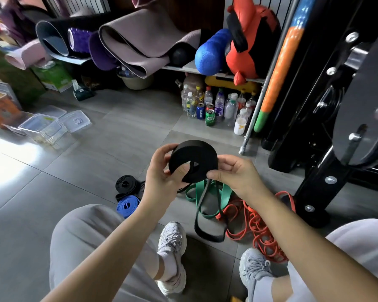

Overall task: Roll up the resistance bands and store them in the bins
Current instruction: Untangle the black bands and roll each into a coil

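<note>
A wide black resistance band [196, 153], mostly wound into a thick coil, is held above the floor between both hands. My left hand [162, 171] grips the coil's left side, thumb on its face. My right hand [234, 171] pinches its right edge, where the band's loose tail [207, 227] hangs down to the floor. Below lie a loose green band [224, 192] and a tangle of orange bands [258, 227]. Rolled black bands [126, 185] and a rolled blue band [127, 205] sit on the floor at left. Clear plastic bins [42, 127] stand far left.
A shelf of rolled yoga mats [140, 40] and a blue foam roller [210, 53] runs along the back. Several bottles and cans [218, 105] stand under it. A black gym machine [336, 127] fills the right. My knees and grey shoes [172, 247] are below.
</note>
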Demonstrator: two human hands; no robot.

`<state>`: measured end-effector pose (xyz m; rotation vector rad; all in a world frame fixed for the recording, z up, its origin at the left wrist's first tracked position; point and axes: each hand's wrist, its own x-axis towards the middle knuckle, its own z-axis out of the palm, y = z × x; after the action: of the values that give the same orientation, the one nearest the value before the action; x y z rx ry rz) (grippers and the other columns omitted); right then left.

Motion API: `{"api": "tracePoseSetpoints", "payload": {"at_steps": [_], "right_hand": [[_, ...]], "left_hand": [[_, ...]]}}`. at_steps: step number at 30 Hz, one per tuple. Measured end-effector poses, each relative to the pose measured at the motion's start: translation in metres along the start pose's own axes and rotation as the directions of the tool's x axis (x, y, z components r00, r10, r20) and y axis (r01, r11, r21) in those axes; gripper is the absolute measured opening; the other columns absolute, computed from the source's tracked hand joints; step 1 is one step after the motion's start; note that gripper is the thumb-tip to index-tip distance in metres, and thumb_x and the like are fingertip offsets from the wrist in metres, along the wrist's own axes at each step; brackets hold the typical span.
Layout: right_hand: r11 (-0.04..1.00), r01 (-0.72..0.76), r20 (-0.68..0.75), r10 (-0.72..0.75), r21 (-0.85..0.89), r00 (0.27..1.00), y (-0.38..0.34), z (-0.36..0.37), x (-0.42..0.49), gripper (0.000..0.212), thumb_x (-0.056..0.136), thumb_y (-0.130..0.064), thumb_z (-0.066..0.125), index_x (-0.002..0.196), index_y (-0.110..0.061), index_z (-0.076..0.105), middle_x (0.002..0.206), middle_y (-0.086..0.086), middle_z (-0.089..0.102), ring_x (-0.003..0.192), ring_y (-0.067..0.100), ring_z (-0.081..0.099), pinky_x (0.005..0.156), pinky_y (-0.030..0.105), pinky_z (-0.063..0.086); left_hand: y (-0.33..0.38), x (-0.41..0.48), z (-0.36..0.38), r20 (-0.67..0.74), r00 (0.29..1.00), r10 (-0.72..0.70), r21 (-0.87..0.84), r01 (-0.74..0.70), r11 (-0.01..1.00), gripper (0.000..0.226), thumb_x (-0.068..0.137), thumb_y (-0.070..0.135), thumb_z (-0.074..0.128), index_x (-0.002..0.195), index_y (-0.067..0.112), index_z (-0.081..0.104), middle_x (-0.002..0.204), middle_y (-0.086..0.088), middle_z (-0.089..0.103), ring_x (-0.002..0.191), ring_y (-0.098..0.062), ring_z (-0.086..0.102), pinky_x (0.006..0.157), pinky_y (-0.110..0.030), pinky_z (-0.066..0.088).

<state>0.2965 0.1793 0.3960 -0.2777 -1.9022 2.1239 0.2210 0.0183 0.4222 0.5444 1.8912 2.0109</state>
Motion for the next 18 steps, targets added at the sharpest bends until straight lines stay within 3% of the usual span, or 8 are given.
{"api": "tracePoseSetpoints", "payload": {"at_steps": [3, 6, 8, 9, 11, 13, 16, 18], "right_hand": [[0.999, 0.016, -0.031, -0.017, -0.027, 0.999, 0.0, 0.001, 0.0, 0.033, 0.07, 0.016, 0.067, 0.089, -0.011, 0.064, 0.076, -0.008, 0.073, 0.075, 0.005, 0.069, 0.073, 0.018, 0.054], [0.998, 0.033, -0.068, -0.036, -0.057, 0.997, 0.001, 0.002, -0.001, 0.031, 0.07, 0.013, 0.069, 0.087, -0.013, 0.066, 0.077, -0.007, 0.074, 0.076, 0.008, 0.07, 0.076, 0.022, 0.056], [0.994, 0.041, -0.081, -0.05, -0.103, 0.995, 0.001, 0.0, -0.004, 0.03, 0.071, 0.011, 0.071, 0.089, -0.012, 0.066, 0.079, -0.005, 0.074, 0.078, 0.01, 0.07, 0.077, 0.023, 0.056], [0.99, 0.042, -0.079, -0.053, -0.133, 0.995, 0.001, 0.0, -0.005, 0.029, 0.071, 0.01, 0.072, 0.09, -0.012, 0.067, 0.08, -0.004, 0.074, 0.078, 0.01, 0.07, 0.077, 0.023, 0.056], [0.976, 0.03, -0.067, -0.046, -0.217, 0.997, -0.001, -0.001, -0.007, 0.029, 0.072, 0.007, 0.073, 0.092, -0.014, 0.067, 0.083, -0.004, 0.072, 0.078, 0.007, 0.07, 0.076, 0.021, 0.055], [0.949, 0.009, -0.055, -0.028, -0.315, 0.998, -0.001, -0.001, -0.008, 0.031, 0.072, 0.003, 0.076, 0.09, -0.02, 0.067, 0.082, -0.01, 0.07, 0.076, 0.0, 0.069, 0.074, 0.016, 0.052], [0.881, 0.021, -0.023, -0.036, -0.472, 0.999, -0.004, 0.001, -0.009, 0.032, 0.071, -0.006, 0.078, 0.092, -0.029, 0.068, 0.079, -0.021, 0.068, 0.078, -0.007, 0.066, 0.076, 0.011, 0.05], [0.841, 0.026, -0.029, -0.049, -0.54, 0.998, -0.005, 0.0, -0.008, 0.033, 0.07, -0.01, 0.079, 0.094, -0.031, 0.071, 0.081, -0.019, 0.071, 0.08, -0.004, 0.066, 0.079, 0.019, 0.052]], "left_hand": [[-0.003, 0.0, 0.0, 0.007, 1.0, -0.001, -0.023, 0.002, 1.0, 0.037, 0.085, 0.0, 0.062, 0.107, 0.028, 0.052, 0.107, -0.007, 0.061, 0.088, -0.017, 0.068, 0.065, -0.036, 0.058], [-0.005, 0.0, 0.003, 0.053, 0.998, -0.031, -0.045, 0.033, 0.998, 0.037, 0.086, -0.001, 0.06, 0.107, 0.028, 0.05, 0.104, -0.003, 0.059, 0.088, -0.018, 0.067, 0.065, -0.03, 0.057], [-0.007, 0.006, 0.0, 0.099, 0.995, 0.014, 0.165, -0.03, 0.986, 0.037, 0.088, 0.001, 0.059, 0.11, 0.027, 0.045, 0.107, 0.003, 0.055, 0.094, -0.019, 0.063, 0.069, -0.029, 0.056], [-0.007, 0.009, -0.004, 0.136, 0.988, 0.072, 0.352, -0.116, 0.929, 0.04, 0.087, 0.005, 0.061, 0.117, 0.026, 0.043, 0.114, 0.003, 0.052, 0.103, -0.017, 0.058, 0.079, -0.032, 0.055], [-0.007, 0.013, -0.01, 0.27, 0.941, 0.205, 0.627, -0.333, 0.704, 0.061, 0.085, 0.013, 0.065, 0.136, 0.02, 0.033, 0.132, 0.0, 0.041, 0.117, -0.01, 0.047, 0.094, -0.028, 0.045], [-0.002, 0.014, -0.011, 0.468, 0.839, 0.277, 0.692, -0.543, 0.475, 0.078, 0.081, 0.017, 0.069, 0.144, 0.024, 0.022, 0.139, -0.002, 0.034, 0.123, -0.016, 0.044, 0.094, -0.028, 0.044], [-0.001, 0.015, -0.006, 0.681, 0.691, 0.243, 0.7, -0.712, 0.063, 0.079, 0.076, 0.017, 0.073, 0.139, 0.033, 0.028, 0.132, -0.005, 0.047, 0.116, -0.03, 0.051, 0.072, -0.04, 0.057], [-0.002, 0.02, -0.006, 0.691, 0.68, 0.245, 0.694, -0.719, 0.036, 0.069, 0.076, 0.013, 0.071, 0.133, 0.033, 0.039, 0.119, -0.006, 0.054, 0.103, -0.031, 0.057, 0.058, -0.041, 0.057]]}}
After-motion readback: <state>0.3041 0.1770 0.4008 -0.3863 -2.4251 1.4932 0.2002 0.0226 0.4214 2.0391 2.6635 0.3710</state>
